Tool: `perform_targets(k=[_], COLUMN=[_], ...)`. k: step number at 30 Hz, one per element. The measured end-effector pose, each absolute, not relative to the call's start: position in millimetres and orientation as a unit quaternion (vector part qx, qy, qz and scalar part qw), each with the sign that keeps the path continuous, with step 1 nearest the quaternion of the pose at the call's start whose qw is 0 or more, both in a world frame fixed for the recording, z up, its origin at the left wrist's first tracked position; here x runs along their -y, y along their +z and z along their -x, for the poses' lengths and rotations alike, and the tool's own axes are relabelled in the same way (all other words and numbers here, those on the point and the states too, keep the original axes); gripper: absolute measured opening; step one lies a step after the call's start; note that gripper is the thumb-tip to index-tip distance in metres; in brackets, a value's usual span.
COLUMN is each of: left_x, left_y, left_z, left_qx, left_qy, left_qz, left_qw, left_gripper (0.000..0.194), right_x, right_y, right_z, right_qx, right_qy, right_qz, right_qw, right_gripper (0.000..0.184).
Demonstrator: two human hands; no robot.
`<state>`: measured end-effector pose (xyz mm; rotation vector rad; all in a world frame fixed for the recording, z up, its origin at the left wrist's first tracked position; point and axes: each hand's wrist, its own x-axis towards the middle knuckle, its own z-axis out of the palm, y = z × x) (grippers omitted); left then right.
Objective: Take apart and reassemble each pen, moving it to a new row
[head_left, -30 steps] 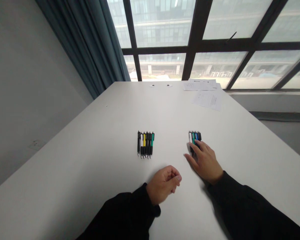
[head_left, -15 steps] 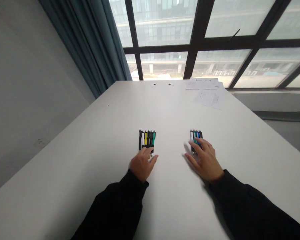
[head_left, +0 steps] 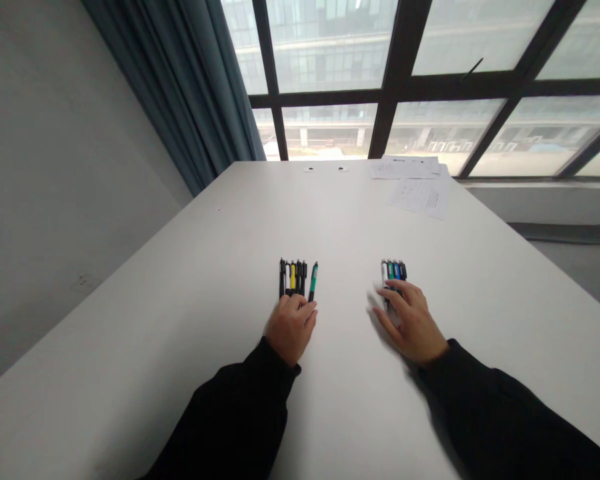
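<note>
My left hand (head_left: 292,328) pinches the lower end of a green and black pen (head_left: 313,280) between thumb and finger. This pen leans slightly right, apart from a row of several pens: black ones, a white pen (head_left: 288,277) and a yellow pen (head_left: 293,275). The lower ends of that row lie hidden under my left hand. On the right, my right hand (head_left: 412,321) is open, thumb and fingers apart, over a second row of pens. There a white pen (head_left: 384,272), a green one (head_left: 391,270), a blue one (head_left: 397,270) and a black one (head_left: 403,271) show their upper ends.
Both rows lie on a white table (head_left: 340,400). Printed papers (head_left: 420,199) lie at its far right edge. Two round fittings (head_left: 343,169) sit near the far edge. A blue curtain (head_left: 180,87) hangs at the left, beside large windows (head_left: 325,127).
My left thumb has closed in toward the fingers, and the green and black pen has shifted right, away from its row, and tilted. My right hand has barely moved.
</note>
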<state>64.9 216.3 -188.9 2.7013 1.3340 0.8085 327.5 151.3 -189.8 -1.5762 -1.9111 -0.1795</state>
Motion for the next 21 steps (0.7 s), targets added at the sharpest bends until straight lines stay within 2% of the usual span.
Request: perform_targets(k=[7,12,17,21], left_x=[-216,-212,-204,-203], left_y=[-194,-190,-177,-172], left_z=[-65,-68,-74,-76], left_qx=[-0.444,-0.377,-0.342,-0.402], left_qy=[0.268,0.286,0.343,0.417], left_qz=[-0.854,-0.878,-0.849,-0.716], left_qw=[0.029,0.068,0.211,0.391], left_gripper=[0.017,0.019,0.012,0.009], right_x=[-151,-151,-150,-150], right_y=[-188,-188,-188,-189], right_z=[-327,-328,-325,-325], right_qx=[0.731,0.749,0.767,0.772], right_qy=[-0.062,-0.068,-0.064,-0.057], right_qz=[0.595,0.583,0.576,0.56], right_qw=[0.329,0.308,0.277,0.297], right_gripper=[0.025,0.026,0.027,0.021])
